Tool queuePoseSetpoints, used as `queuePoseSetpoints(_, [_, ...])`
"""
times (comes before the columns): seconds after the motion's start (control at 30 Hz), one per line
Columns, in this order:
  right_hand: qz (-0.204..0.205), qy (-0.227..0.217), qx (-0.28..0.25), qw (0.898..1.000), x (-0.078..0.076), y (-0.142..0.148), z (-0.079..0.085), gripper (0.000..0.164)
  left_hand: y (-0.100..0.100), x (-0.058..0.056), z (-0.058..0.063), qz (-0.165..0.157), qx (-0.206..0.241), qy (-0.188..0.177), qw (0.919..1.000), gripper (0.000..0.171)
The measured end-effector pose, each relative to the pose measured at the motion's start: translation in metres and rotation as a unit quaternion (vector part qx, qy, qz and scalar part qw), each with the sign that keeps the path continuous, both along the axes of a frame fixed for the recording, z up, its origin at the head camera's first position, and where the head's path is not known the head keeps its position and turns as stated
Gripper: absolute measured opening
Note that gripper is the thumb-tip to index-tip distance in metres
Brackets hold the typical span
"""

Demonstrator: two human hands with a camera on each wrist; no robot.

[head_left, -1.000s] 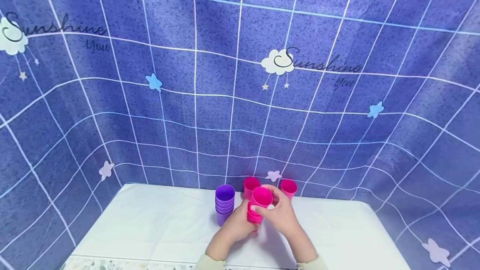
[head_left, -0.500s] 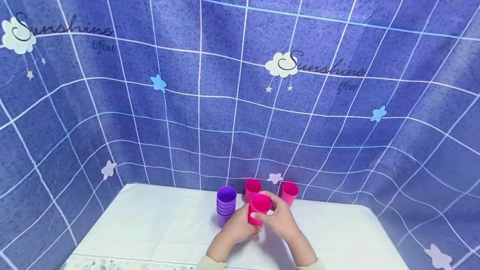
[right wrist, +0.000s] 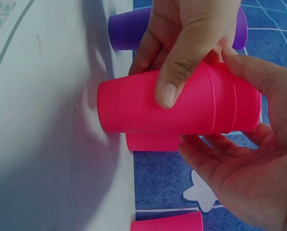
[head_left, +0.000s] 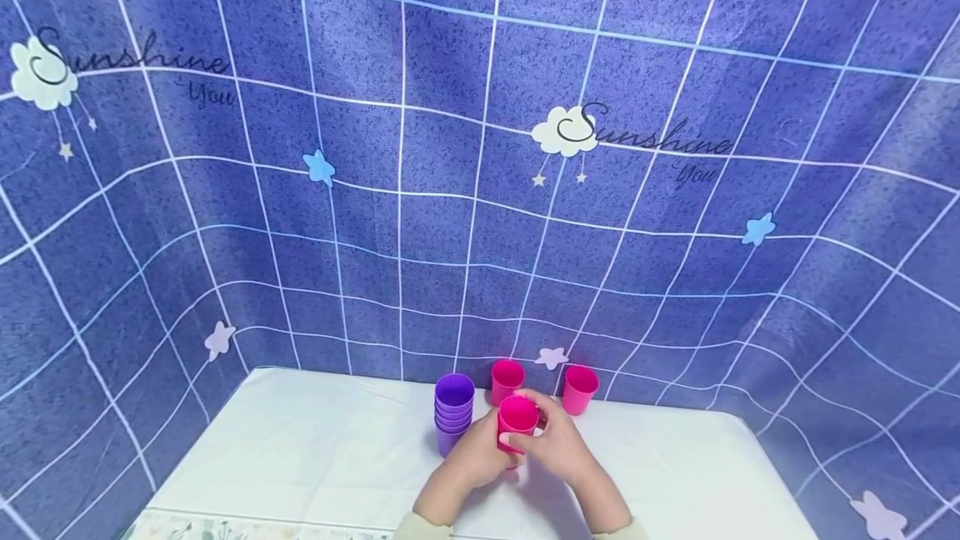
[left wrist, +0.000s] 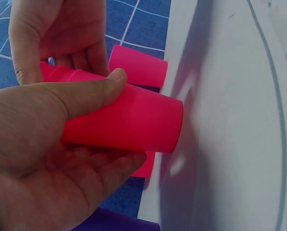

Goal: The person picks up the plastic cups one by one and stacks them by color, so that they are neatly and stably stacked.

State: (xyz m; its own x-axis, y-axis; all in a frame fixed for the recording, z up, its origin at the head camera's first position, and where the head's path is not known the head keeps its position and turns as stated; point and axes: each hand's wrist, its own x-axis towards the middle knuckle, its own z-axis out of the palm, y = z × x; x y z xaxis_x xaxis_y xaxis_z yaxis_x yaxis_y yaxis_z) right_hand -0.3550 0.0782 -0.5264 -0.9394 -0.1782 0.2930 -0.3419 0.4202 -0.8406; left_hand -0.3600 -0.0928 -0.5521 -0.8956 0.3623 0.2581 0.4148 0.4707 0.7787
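Head view: the stack of purple tapered plastic cups (head_left: 453, 415), seemingly five, stands nested on the white desk (head_left: 315, 432). Just right of it, the left hand (head_left: 480, 452) grips low and the right hand (head_left: 562, 442) grips high on the stack of pink tapered plastic cups (head_left: 519, 415), three. One lone pink cup (head_left: 507, 382) right-behind the purple stack and a second pink cup (head_left: 581, 392) farther right are not yet nested.

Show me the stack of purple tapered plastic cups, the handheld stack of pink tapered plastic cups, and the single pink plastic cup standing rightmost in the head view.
Purple cup stack (head_left: 453, 416), head view, nested rims.
Pink cup stack (right wrist: 193, 108), right wrist view, lowest cup's outer wall.
Rightmost pink cup (head_left: 580, 400), head view, outer wall.
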Motion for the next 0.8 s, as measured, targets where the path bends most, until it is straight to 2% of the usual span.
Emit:
queuePoseSetpoints(0.2, [0.003,-0.005,0.024,1.0,0.003,0.002,0.004,0.076,0.0,0.0,0.0,0.004,-0.001,-0.002,1.0,0.065])
queuePoseSetpoints(0.33, [-0.01,-0.015,-0.014,1.0,0.008,0.007,0.013,0.078,0.0,0.001,0.0,0.002,0.0,-0.006,1.0,0.067])
queuePoseSetpoints(0.57, [-0.084,0.022,-0.085,0.993,0.001,0.018,0.021,0.056,-0.001,0.002,0.001,0.018,-0.002,-0.014,0.9997,0.067])
queuePoseSetpoints(0.8, [-0.185,0.057,-0.1,0.976,-0.012,0.03,0.013,0.047,0.0,0.001,-0.001,0.018,-0.002,-0.021,0.9996,0.066])
